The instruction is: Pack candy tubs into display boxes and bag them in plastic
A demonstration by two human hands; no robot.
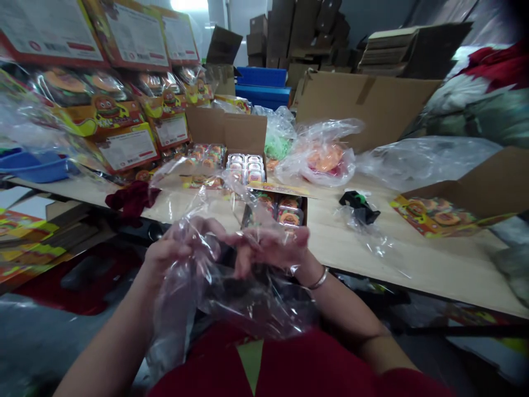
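Head camera view: a person in a red shirt [297, 364] works a clear plastic bag [248, 303] between two bare hands at the edge of a pale wooden table [446, 270]. The bag is held in front of the chest, its long axis running crosswise from hand to hand, with loose film drooping toward the lap and a longer fold hanging almost straight down on the left. Which end is its mouth cannot be told. The left hand [179, 245] is curled, fingers clamped on the film. The right hand [275, 245], a bracelet [320, 277] at its wrist, reaches left against the plastic; blur hides whether its fingers pinch. Just beyond the hands, an open box [287, 190] holds packed toy burgers [290, 218]. Farther right lie a black cloth [359, 207] and a yellow display box [407, 218], while boxed burgers [130, 146] rise at left.
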